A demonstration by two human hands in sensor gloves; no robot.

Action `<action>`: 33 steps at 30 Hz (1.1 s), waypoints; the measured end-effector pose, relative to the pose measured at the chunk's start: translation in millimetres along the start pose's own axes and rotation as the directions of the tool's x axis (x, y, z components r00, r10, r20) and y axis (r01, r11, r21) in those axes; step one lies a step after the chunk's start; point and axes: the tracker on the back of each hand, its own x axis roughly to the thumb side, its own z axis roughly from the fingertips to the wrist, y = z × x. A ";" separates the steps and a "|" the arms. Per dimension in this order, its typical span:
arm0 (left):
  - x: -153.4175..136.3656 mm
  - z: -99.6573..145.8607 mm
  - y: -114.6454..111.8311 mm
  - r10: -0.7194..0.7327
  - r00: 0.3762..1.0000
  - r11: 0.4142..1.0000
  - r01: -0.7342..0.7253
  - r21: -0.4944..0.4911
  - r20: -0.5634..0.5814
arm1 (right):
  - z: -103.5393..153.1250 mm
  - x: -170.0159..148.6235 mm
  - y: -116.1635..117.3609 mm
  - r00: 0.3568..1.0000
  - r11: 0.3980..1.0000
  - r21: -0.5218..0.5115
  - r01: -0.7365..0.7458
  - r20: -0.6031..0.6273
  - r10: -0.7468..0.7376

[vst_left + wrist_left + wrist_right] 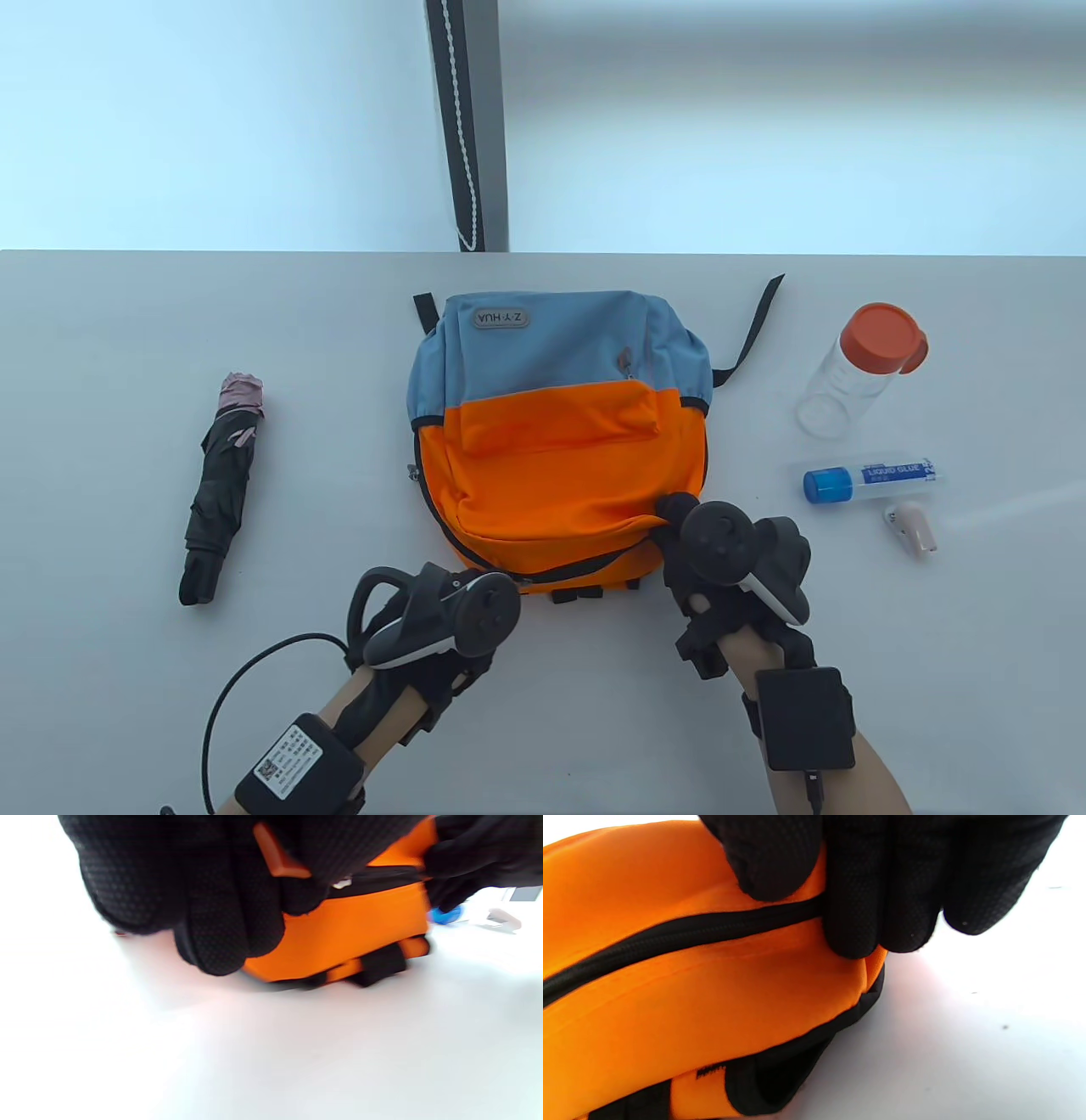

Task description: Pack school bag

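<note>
Backpack [556,424], blue top w/ orange lower half, lies flat mid-counter, nearer the front edge. Black zipper [683,931] runs along its orange front end. Right hand [721,552] pinches the orange fabric at the bag's front right corner, thumb above the zip, fingers [882,899] curled below. Left hand [441,615] at the bag's front left; its fingers [220,912] curl round an orange zip pull [278,855]. Folded black umbrella [222,492] toward the left edge. Toward the right edge: clear bottle w/ orange cap [861,369], glue tube [874,480], small pink-white item [909,528]. Counter [127,340] is plain white; behind its far edge a pale wall w/ dark vertical strip [467,119] & bead cord.
</note>
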 end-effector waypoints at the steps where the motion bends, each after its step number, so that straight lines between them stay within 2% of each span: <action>1: -11.1 1.4 -0.5 -0.022 0.999 1.000 0.022 -0.007 -0.038 | 0.3 -1.2 0.1 1.000 1.000 0.003 0.001 0.009 -0.001; 5: -49.7 -4.3 -2.6 -0.027 0.984 1.000 0.026 -0.009 -0.176 | 0.4 -3.7 0.9 1.000 1.000 0.015 0.014 0.024 -0.015; 8: -71.4 -20.8 -7.0 -0.056 0.961 0.998 0.052 -0.022 -0.272 | -0.5 -3.2 0.7 0.999 0.999 0.043 0.005 0.046 -0.007; 10: -84.2 -34.6 -9.7 -0.046 0.941 0.998 0.056 0.021 -0.336 | -0.9 -4.1 0.0 0.998 0.998 0.063 -0.002 0.065 -0.002; 12: -90.4 -47.5 -11.1 -0.042 0.930 0.999 0.049 0.010 -0.364 | -2.1 -4.1 0.4 0.996 0.997 0.076 -0.005 0.087 -0.002; 16: -104.0 -79.8 -13.5 -0.134 0.893 0.990 0.140 -0.017 -0.430 | -2.8 -5.0 0.9 0.993 0.994 0.103 -0.020 0.117 0.008; 21: -109.8 -101.4 -14.4 -0.144 0.888 0.990 0.134 -0.054 -0.436 | -0.2 -7.2 2.5 0.991 0.994 0.107 -0.019 0.133 0.004; 27: -109.3 -93.2 -7.9 -0.144 0.893 0.988 0.151 -0.019 -0.427 | 2.0 -6.4 2.5 0.990 0.995 0.095 -0.026 0.138 0.012; 33: -89.7 -58.3 34.0 -0.093 0.936 0.986 0.134 0.100 -0.340 | 3.4 -6.0 2.7 0.992 0.995 0.095 -0.022 0.128 0.009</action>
